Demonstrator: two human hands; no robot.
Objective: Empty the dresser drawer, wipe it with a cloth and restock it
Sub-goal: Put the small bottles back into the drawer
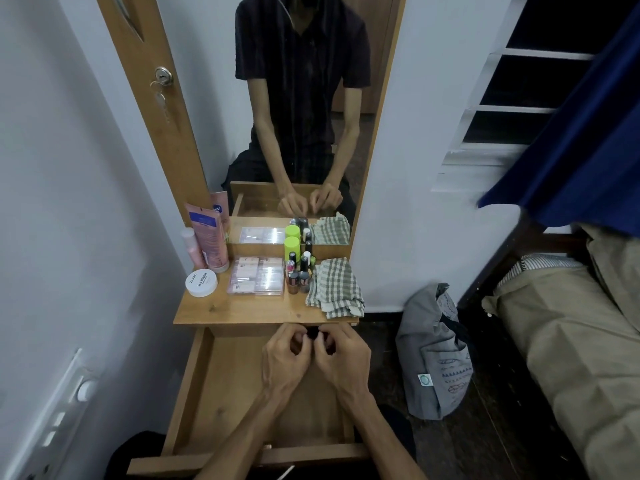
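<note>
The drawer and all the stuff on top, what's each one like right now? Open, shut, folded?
Wooden dresser drawer: pulled open, visible floor bare.
Green-and-white checked cloth: folded, lying on the dresser top.
White round nail polish jar: lid on.
Clear plastic flat case: closed, lying flat.
Small nail polish bottles: upright, capped.
Pink tube: standing on its cap.
Hands, left and right: fingers curled around something small and dark at the drawer's back.
</note>
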